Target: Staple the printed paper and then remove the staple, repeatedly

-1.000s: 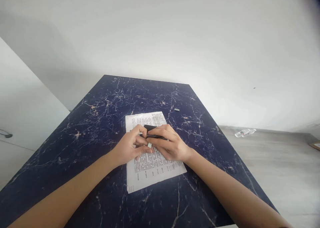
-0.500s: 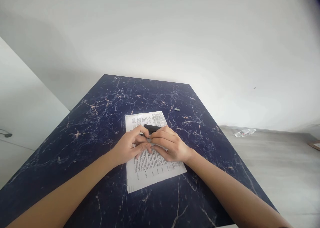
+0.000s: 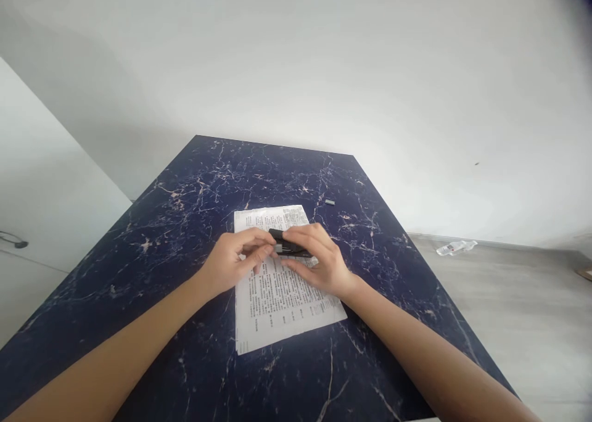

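Note:
Over a stack of printed sheets (image 3: 272, 311), both of my hands hold what looks like a small black stapler (image 3: 296, 249). My right hand (image 3: 324, 264) wraps over its right part, fingers on top and thumb below. My left hand (image 3: 238, 258) closes with bent fingers and thumb at the left end, where a small silvery piece (image 3: 279, 248) shows. Much of the stapler is covered by my fingers. A small grey strip (image 3: 330, 202), perhaps staples, lies on the table beyond the paper.
The dark blue marble-patterned table (image 3: 185, 348) reaches back to a pale wall (image 3: 296, 70). A white cabinet-like panel (image 3: 37, 181) stands on the left. On the floor to the right lies a clear plastic wrapper (image 3: 456, 247).
My right-hand fingers have moved up and spread over the black stapler, showing more of its lower part. My left hand has shifted slightly up. The view has moved a little.

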`<state>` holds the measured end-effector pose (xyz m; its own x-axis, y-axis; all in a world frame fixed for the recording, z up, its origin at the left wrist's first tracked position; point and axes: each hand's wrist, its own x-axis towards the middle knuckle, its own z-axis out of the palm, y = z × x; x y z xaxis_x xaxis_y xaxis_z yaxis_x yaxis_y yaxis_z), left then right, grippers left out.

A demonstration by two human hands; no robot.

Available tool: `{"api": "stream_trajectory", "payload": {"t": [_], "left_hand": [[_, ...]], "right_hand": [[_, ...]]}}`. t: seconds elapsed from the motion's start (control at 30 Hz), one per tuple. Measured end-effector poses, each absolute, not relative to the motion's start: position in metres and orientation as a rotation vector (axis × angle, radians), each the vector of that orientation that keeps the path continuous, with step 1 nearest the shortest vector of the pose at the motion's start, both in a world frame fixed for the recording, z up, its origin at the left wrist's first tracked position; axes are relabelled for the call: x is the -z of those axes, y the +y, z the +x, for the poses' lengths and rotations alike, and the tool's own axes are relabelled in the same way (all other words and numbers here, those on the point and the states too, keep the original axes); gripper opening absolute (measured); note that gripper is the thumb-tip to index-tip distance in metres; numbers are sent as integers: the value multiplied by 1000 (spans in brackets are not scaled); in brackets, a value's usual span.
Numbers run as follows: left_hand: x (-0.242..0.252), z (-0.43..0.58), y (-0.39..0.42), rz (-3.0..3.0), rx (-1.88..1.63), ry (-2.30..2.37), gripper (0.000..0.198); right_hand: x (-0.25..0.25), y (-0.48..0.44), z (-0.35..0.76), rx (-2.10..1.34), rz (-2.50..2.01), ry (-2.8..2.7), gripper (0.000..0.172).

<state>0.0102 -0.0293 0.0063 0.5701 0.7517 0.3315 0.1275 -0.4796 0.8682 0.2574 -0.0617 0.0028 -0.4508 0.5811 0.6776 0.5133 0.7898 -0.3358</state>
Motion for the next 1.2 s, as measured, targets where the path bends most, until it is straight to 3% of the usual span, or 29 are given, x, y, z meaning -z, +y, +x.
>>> {"api": "stream_trajectory", "payload": {"t": [0.2, 0.4, 0.63, 0.8, 1.2], "left_hand": [[-7, -10, -5, 1811, -1152, 979, 15], [-3, -14, 0, 1859, -998, 1063, 13], [-1, -8, 0, 1675, -1028, 991, 37], [7, -7, 6, 1392, -1120, 912, 22], [6, -10, 13, 1002, -1204, 747, 17]], "right_hand": [[3, -51, 262, -153, -1085, -2109, 30], [13, -47, 264, -261, -1069, -2102, 24], [14, -48, 262, -334, -1057, -2071, 25], [14, -48, 263, -357, -1078, -2064, 23], [14, -47, 264, -370, -1095, -2082, 20]]}}
